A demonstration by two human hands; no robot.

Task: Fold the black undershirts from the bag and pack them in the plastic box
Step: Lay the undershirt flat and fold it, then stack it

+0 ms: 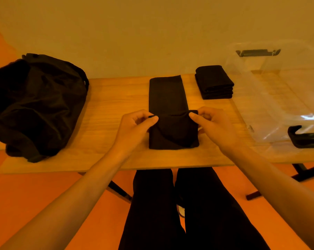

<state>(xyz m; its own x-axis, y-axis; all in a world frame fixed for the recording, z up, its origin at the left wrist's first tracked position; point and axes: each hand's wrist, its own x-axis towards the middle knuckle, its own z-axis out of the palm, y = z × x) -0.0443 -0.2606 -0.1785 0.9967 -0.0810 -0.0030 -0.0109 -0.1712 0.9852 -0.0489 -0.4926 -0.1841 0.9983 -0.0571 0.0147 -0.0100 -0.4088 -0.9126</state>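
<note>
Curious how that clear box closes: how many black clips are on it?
2. One clip sits on the clear box's far rim, the other on its near rim. The box runs off frame, so more may be hidden.

On the table [107, 109] the bag [35, 105] lies at the left and the undershirt [167, 98] in the middle, running front to back. A stack [213, 82] sits behind and right of it, just left of the box [278, 98] at the right end.
</note>
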